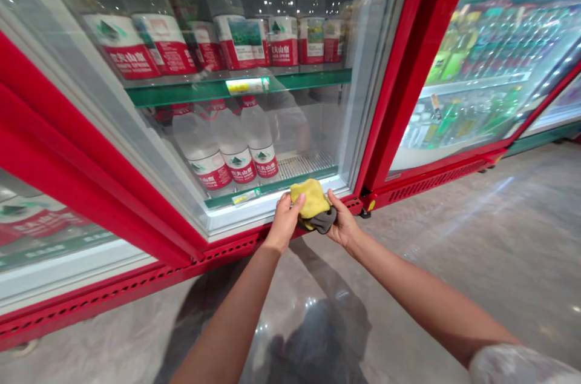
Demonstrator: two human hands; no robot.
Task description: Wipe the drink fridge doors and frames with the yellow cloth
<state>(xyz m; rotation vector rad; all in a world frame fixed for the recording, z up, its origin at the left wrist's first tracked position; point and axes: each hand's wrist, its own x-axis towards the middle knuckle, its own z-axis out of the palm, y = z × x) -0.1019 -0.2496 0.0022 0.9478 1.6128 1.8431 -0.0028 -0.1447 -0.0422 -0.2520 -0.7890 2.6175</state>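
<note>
A folded cloth (310,199), yellow on one side and grey on the other, is held between my two hands in front of the lower edge of a red-framed glass fridge door (313,123). My left hand (285,217) grips its left side, thumb on the yellow face. On the right, my right hand (341,221) is closed around the grey part, its fingers partly hidden behind the fabric. Behind the glass, large water bottles (242,157) with red and white labels stand on two shelves.
Another red-framed fridge (472,69) with drinks stands to the right. A vented red base strip (236,249) runs just above the shiny grey floor (436,238). At lower left is another glass panel with bottles behind it.
</note>
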